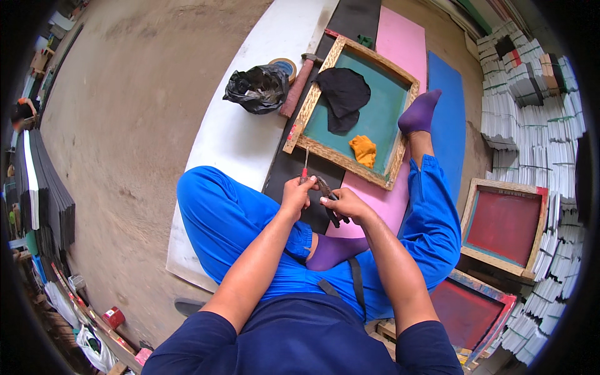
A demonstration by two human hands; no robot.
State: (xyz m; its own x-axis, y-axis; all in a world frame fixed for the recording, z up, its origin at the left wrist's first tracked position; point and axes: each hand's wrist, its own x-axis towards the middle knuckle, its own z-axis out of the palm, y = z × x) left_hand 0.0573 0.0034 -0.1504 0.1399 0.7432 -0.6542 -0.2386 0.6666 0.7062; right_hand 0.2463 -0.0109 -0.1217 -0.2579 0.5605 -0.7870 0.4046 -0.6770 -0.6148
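My left hand (296, 197) is closed around a thin tool with a red handle (304, 174), apparently a screwdriver, its metal shaft pointing away from me. Black-handled pliers (337, 218) are gripped in my right hand (350, 205), their jaws close to the left fingers. Anything tiny between jaws and fingers is too small to make out. Just beyond both hands lies a wooden screen frame (311, 103) with green mesh. A black cloth (344, 94) and a crumpled orange cloth (363, 151) rest on the mesh. Beside the frame's left edge lies a hammer (297, 87).
An open black plastic bag (256, 89) and a tape roll (285, 66) sit left of the hammer. White, black, pink (400, 37) and blue sheets lie beneath. Red-mesh frames (507, 226) lean at right by tall paper stacks (519, 125). My bent legs flank the work.
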